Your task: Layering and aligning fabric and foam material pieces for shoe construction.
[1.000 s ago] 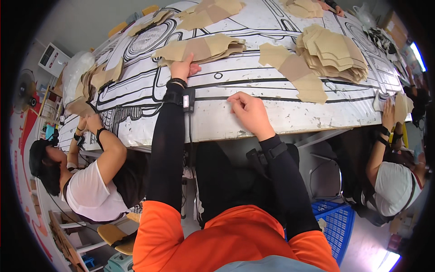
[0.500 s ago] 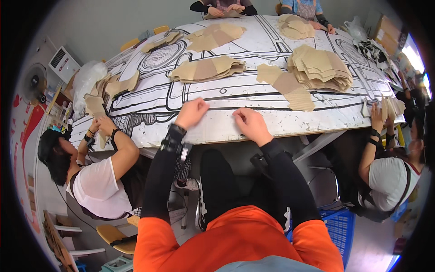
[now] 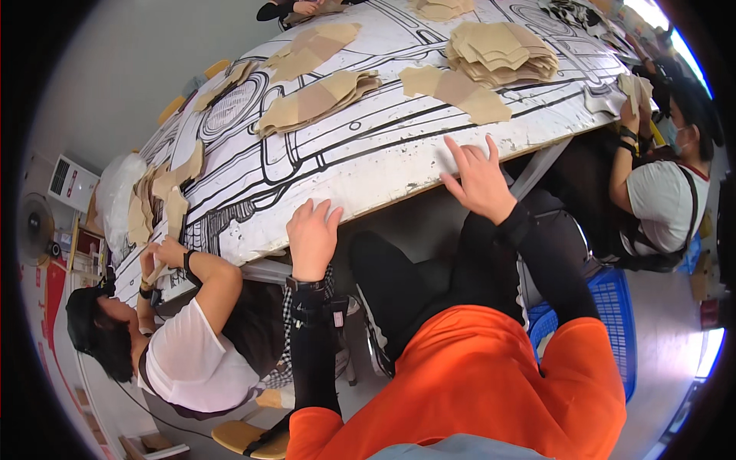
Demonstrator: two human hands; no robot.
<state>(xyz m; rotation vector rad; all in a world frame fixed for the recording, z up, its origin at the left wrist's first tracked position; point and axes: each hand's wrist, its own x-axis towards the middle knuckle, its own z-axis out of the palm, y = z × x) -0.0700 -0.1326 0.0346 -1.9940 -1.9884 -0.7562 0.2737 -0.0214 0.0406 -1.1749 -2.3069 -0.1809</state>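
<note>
At the near edge of the white table [image 3: 383,170], with its black line drawing, my left hand [image 3: 313,239] is open, fingers slightly bent and holding nothing. Farther right, my right hand [image 3: 479,181] has its fingers spread over the edge, also with nothing in it. Beyond that hand lies a flat tan and brown ribbed piece [image 3: 458,93], the nearest piece to it; I see a gap between them. A thick stack of tan ribbed pieces [image 3: 502,52] sits just behind. To the left is a smaller stack of similar pieces [image 3: 316,101].
A person in white [image 3: 195,337] works close on my left, beside more tan pieces [image 3: 165,192]. Another person [image 3: 663,192] sits at the right, holding light pieces. A blue plastic basket [image 3: 613,330] stands on the floor at my right, a wooden stool [image 3: 249,438] lower left.
My view has swung and tilted. Both hands have gone from curled to open; the left came down to the table edge, the right moved out to the right, so they are farther apart.
</note>
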